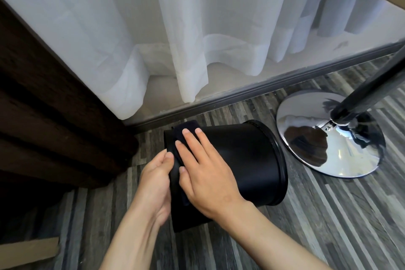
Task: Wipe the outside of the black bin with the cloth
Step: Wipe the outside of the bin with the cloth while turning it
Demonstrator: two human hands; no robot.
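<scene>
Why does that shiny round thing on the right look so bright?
Head view: the chrome base mirrors the daylit white curtain; the black bin stays dull; straight lines bow near the edges, wide-angle distortion.

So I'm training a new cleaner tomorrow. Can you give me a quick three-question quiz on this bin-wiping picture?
1. True or false: the round black plastic bin stands upright.
2. Which hand presses the dark folded cloth on the bin: A left, B right?
3. What shiny thing stands right of the bin?

Key:
1. False; it lies tipped on the striped grey floor.
2. B; the right hand lies flat on the cloth, the left hand steadies the bin's base.
3. The chrome disc base of a stand.
</scene>
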